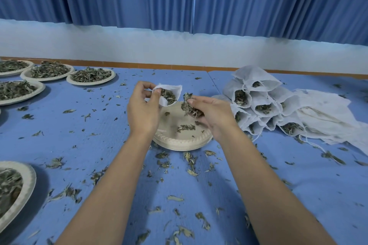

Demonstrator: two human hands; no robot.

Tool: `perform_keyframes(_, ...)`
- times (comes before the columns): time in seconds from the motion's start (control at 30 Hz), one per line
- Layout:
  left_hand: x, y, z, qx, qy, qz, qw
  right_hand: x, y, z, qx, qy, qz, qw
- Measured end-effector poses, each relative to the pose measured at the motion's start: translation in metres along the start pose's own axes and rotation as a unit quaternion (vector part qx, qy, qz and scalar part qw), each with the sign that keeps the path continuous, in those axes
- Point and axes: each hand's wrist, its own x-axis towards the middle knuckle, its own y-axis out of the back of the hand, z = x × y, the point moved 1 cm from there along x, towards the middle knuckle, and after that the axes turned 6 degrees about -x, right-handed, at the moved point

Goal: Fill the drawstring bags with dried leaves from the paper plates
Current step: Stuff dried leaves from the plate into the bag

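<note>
White bag (176, 88) pinched by left hand (142, 110) — right hand (215, 114) clutches leaves (188, 104).

Paper plates (29, 177) (leaf-filled) half out of frame, far left

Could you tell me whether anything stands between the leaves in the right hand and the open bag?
Nothing visible does. The left hand pinches the drawstring bag open, its mouth facing the dried leaves gripped in the right hand; only an open gap separates them, above the stacked paper plates.
</note>
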Motion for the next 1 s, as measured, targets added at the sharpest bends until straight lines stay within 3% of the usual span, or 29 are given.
perform_keyframes(0.1, -0.002, -0.001, 0.001, 0.003, 0.006, 0.002, 1.000, -0.005, -0.002, -0.011, 0.132, -0.014, -0.090, 0.987)
perform_keyframes(0.23, -0.005, -0.004, 0.002, 0.011, 0.013, -0.010, 1.000, -0.010, -0.006, -0.018, 0.140, 0.003, -0.145, 0.980)
perform_keyframes(0.3, -0.007, -0.006, 0.004, 0.003, 0.016, -0.023, 1.000, -0.011, -0.010, -0.016, 0.077, 0.025, -0.108, 0.991)
perform_keyframes(0.37, -0.008, -0.008, 0.005, -0.012, 0.020, -0.037, 0.999, -0.009, -0.012, -0.011, -0.066, 0.073, -0.030, 0.995)
perform_keyframes(0.43, -0.011, -0.010, 0.006, -0.030, 0.023, -0.052, 0.998, -0.008, -0.013, -0.008, -0.180, 0.129, 0.027, 0.975)
perform_keyframes(0.53, -0.013, -0.012, 0.007, -0.056, 0.022, -0.102, 0.993, -0.009, -0.015, -0.009, -0.246, 0.180, 0.052, 0.951)
perform_keyframes(0.7, -0.023, -0.018, 0.005, -0.052, 0.026, -0.219, 0.974, -0.007, -0.010, -0.006, -0.258, 0.143, 0.073, 0.953)
perform_keyframes(0.8, -0.027, -0.022, 0.003, -0.016, 0.021, -0.248, 0.968, -0.005, -0.008, -0.005, -0.183, 0.087, 0.077, 0.976)
perform_keyframes(1.0, -0.026, -0.023, 0.002, 0.042, -0.028, -0.206, 0.977, -0.013, -0.023, 0.003, -0.080, 0.034, 0.053, 0.995)
